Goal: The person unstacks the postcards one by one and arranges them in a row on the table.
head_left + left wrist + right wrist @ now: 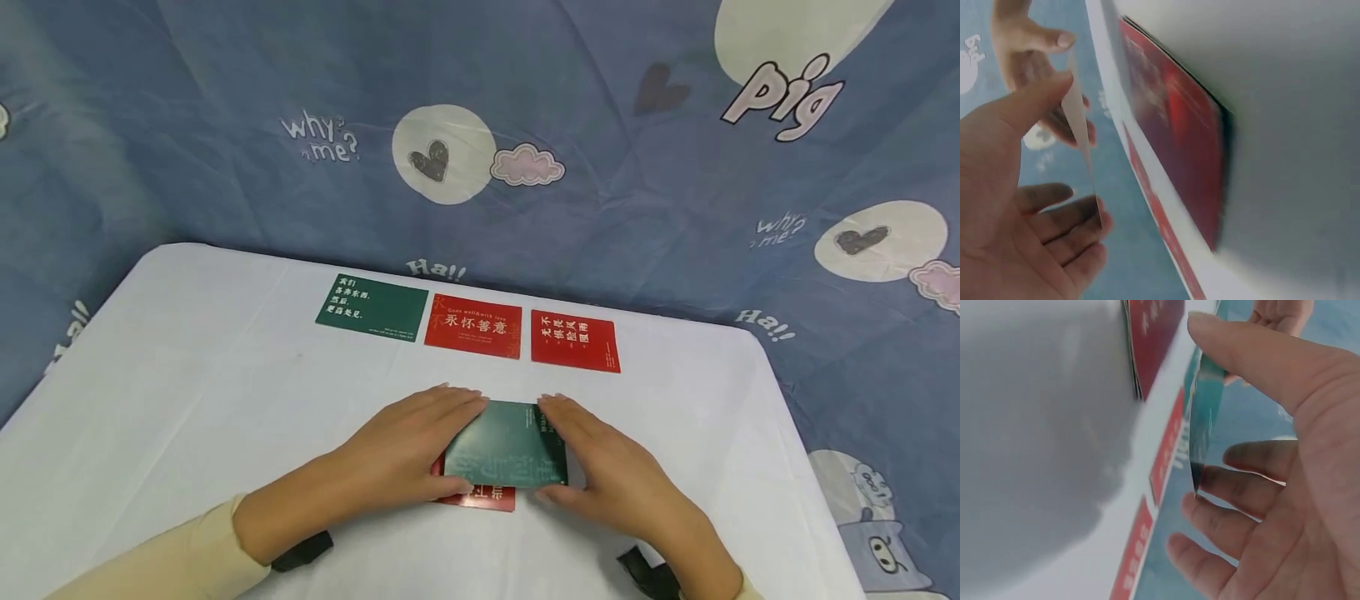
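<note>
A green card (506,446) with pale Chinese lettering is held level between both hands, raised over the table. My left hand (408,446) grips its left side, thumb at the near edge and fingertips at the far edge. The right hand (615,454) grips the opposite side in the same way. In the left wrist view the card's pale underside (1075,112) shows. Below it lies a small stack of cards with a red card (1179,125) on top, apart from the held card. From the head only the stack's near and left edges show.
Along the far side of the white table (187,375) lie a green card (375,308), a red card (472,327) and another red card (575,340) in a row. Behind them hangs a blue printed cloth (600,225). Dark straps (303,552) sit under the wrists.
</note>
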A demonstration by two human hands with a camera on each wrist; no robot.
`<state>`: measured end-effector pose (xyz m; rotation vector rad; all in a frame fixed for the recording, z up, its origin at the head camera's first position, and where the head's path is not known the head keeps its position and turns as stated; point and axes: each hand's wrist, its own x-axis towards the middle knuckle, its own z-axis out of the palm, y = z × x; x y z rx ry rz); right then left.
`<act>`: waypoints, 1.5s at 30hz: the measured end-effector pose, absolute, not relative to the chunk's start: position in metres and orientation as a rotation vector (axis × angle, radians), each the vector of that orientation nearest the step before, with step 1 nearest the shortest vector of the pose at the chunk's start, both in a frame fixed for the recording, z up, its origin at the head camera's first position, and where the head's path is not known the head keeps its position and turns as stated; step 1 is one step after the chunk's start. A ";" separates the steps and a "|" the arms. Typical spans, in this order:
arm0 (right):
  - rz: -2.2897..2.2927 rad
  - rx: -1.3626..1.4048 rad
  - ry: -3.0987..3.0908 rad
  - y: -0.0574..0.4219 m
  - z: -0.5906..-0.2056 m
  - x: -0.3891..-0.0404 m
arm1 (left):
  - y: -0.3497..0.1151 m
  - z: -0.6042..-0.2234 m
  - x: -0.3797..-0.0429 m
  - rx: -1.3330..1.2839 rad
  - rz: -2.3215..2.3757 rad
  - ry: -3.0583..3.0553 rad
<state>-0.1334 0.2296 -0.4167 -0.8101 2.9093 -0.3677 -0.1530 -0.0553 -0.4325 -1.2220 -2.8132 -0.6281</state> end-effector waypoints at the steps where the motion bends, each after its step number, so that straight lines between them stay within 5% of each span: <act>1: -0.363 -0.801 2.916 0.233 -0.415 -0.134 | -0.050 -0.430 -0.154 -1.233 -0.615 -2.808; 17: -0.334 -0.669 2.941 0.280 -0.417 -0.136 | 0.025 -0.433 -0.166 -1.288 -0.596 -2.810; 45: -0.386 -0.576 2.873 0.308 -0.443 -0.167 | 0.064 -0.457 -0.199 -1.280 -0.433 -2.870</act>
